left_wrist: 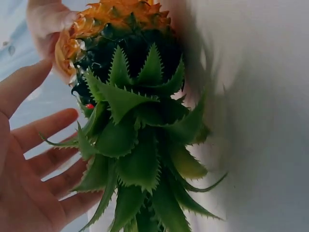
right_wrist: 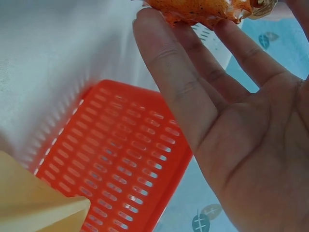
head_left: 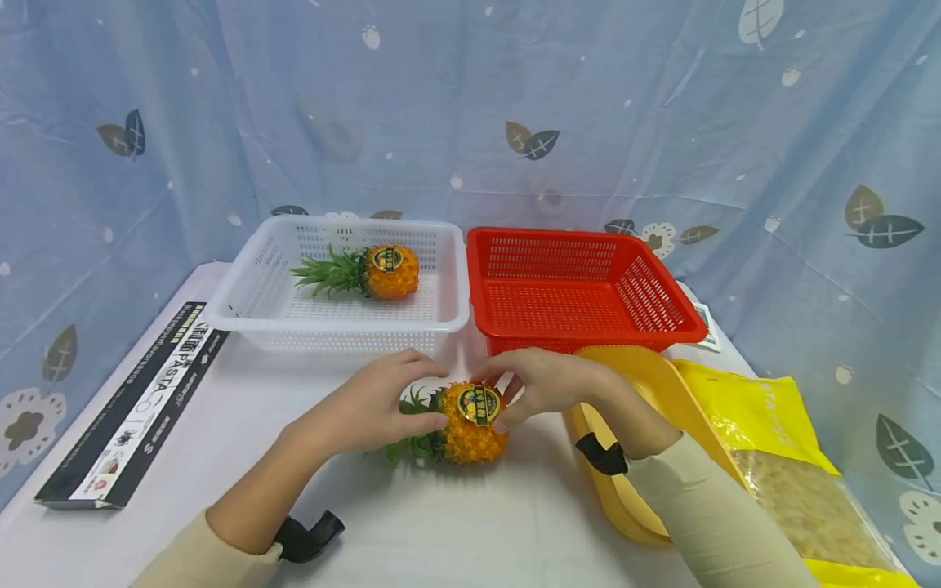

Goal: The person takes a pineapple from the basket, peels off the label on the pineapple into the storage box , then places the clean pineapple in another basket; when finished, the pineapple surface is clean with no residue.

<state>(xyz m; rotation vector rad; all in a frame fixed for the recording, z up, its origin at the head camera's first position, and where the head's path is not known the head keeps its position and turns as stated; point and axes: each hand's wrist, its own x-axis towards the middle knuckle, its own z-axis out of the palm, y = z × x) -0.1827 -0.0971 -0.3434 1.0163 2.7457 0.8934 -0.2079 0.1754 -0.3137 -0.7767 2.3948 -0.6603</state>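
A small orange pineapple [head_left: 470,441] with a spiky green crown and a black-and-gold label lies on its side on the white table, crown to the left. My right hand [head_left: 547,380] holds its right end, the thumb in front and fingertips against the rind [right_wrist: 198,10]. My left hand [head_left: 367,408] is spread at the crown end. In the left wrist view its fingers are straight beside the crown leaves [left_wrist: 130,135]; whether they touch them is hard to tell. Behind, a similar pineapple [head_left: 392,272] lies in a white basket [head_left: 338,325].
Right of the white basket stands a red basket [head_left: 588,336]. A yellow container [head_left: 647,363] sits under my right forearm, with a yellow pasta bag [head_left: 794,490] beyond it. A long black-and-white pasta box [head_left: 132,408] lies at the left edge. Blue curtain [head_left: 456,106] hangs around the table.
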